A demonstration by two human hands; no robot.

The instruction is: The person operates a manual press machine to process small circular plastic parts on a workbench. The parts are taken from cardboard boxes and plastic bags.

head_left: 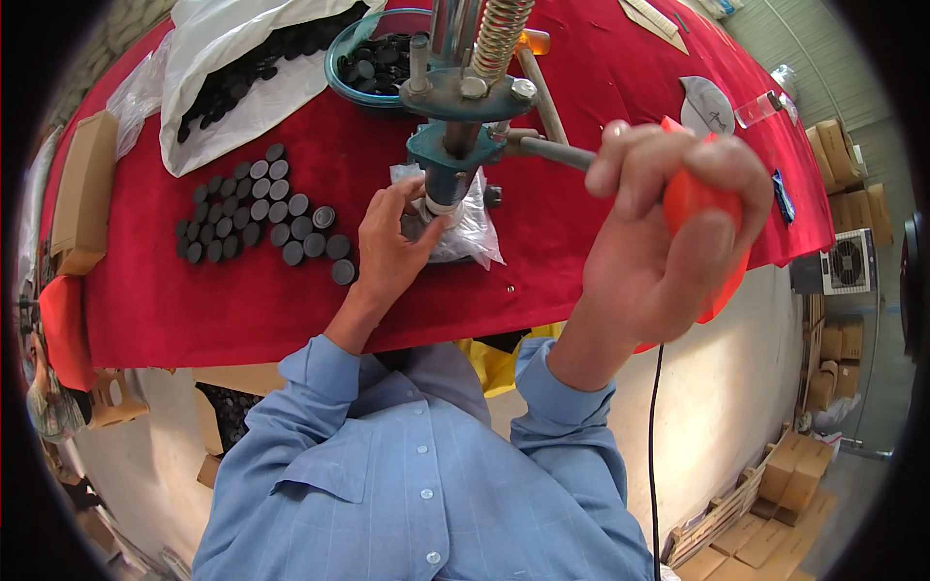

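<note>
A hand press stands in front of me, with a green collar (455, 145) and a coil spring (501, 39) above it. At the foot of its ram my left hand (392, 237) curls thumb and fingers around a small whitish round piece (441, 205). Clear plastic film (475, 232) lies under and beside that piece. My right hand (668, 213), raised and slightly blurred, is closed around the red-orange grip (702, 208) of the press's grey lever (557, 152). Left of the press, several dark round caps (279, 211) sit in rows on the red cloth (291, 310).
Behind the caps, a white sack (208, 73) spills more dark caps. A blue-rimmed bowl (336, 73) of dark pieces stands by the press, close to a hammer (542, 97). At right are a grey cap (707, 107) and a clear bottle (758, 109). A cable (656, 436) hangs below.
</note>
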